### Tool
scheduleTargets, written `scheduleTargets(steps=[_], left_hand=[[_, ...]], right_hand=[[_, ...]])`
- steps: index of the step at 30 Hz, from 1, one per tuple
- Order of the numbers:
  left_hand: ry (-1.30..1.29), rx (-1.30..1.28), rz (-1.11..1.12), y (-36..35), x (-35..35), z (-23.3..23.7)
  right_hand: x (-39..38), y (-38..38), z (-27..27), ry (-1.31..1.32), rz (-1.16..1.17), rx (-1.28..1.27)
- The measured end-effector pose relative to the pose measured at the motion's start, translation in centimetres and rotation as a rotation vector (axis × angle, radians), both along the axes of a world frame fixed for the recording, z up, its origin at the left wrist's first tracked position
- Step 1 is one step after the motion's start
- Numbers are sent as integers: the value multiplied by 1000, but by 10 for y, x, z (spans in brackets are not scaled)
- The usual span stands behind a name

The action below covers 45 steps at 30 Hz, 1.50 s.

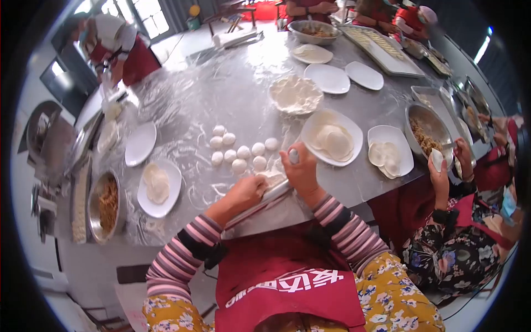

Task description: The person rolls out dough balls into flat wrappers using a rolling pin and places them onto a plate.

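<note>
My right hand [299, 166] is closed on a rolling pin whose end shows at its top, near the front edge of the table. To its left, my left hand [246, 192] has its fingers pressed together at a piece of dough [271, 178], partly hidden between the hands. Several small white dough balls [243, 152] lie just beyond my hands on the floured table. A square white plate [313, 145] with a stack of round wrappers [335, 141] stands right of my right hand. Behind it is a plate heaped with flour [296, 94].
A second plate of wrappers [391, 169] stands further right, near a bowl of filling [423, 130] and a co-worker holding a wrapper. On the left are an oval plate with wrappers [159, 188] and another filling bowl [106, 207]. Several people stand around the table's far sides.
</note>
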<state>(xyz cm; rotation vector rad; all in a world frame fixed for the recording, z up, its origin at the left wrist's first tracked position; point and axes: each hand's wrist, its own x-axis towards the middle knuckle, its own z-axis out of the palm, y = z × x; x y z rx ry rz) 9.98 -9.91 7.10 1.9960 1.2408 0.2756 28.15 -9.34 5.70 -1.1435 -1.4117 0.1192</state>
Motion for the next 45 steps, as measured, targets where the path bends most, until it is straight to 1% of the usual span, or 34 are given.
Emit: scheduleTargets(steps=[2,3,4,6,7,9,10,11,12,13,15,16,18,19,20,22,23,25,29,30,31,32,34,35,36,38,40,42,44,45], left_hand=[[0,-29,-17,1,-3,-11],[-14,-1,-10,-4,-3,-13],[6,31,-52,-9,-1,0],[-118,181,-73,-9,2,-12],[-121,195,-86,-1,10,-10],[-165,31,-42,10,27,-5],[-171,42,-50,20,39,-3],[-239,-22,-30,37,55,0],[-306,-88,-9,51,71,6],[-310,-77,-17,63,87,16],[-892,-520,129,82,110,30],[-890,-519,121,93,108,21],[-351,170,138,127,95,-4],[-19,452,117,119,82,-6],[-22,454,113,116,74,-8],[328,484,61,112,62,-9],[333,481,62,111,59,-10],[357,560,63,109,57,-9],[325,462,100,102,56,2],[210,516,68,96,55,6],[98,561,43,84,51,7],[103,531,77,71,46,9],[-157,99,85,51,33,15],[-119,43,45,40,24,11],[-119,35,70,32,14,4],[-29,41,86,18,-2,-8],[-64,22,127,11,-10,-9],[-137,-70,138,10,-11,-13],[-156,-57,150,6,-12,-19],[-167,-37,160,7,-12,-20]], right_hand=[[1,-9,-4,-11,13,23],[6,-20,-2,-17,21,1],[12,-37,0,-25,33,-26],[23,-67,-1,-25,59,-39],[27,-80,5,-34,76,-73],[30,-96,11,-44,82,-102],[30,-99,12,35,126,-129],[29,-100,12,114,172,-154],[29,-100,9,108,166,-143],[29,-97,3,94,162,-114],[28,-91,3,67,162,-73],[27,-91,4,66,156,-68],[27,-90,4,64,152,-63],[27,-91,4,62,146,-57],[28,-93,4,89,161,-94],[27,-94,5,122,178,-130],[26,-94,5,115,159,-125],[25,-94,7,97,149,-128],[24,-92,8,113,146,-127],[23,-93,6,116,138,-113],[23,-94,5,63,101,-83],[23,-97,4,57,135,-112],[26,-97,5,29,128,-105],[25,-95,7,42,139,-118],[25,-89,9,41,164,-127],[21,-71,17,-36,134,-59],[14,-48,24,-55,141,-25],[7,-34,21,-76,132,6],[4,-24,11,56,143,-107],[7,-23,6,-49,76,-36]])
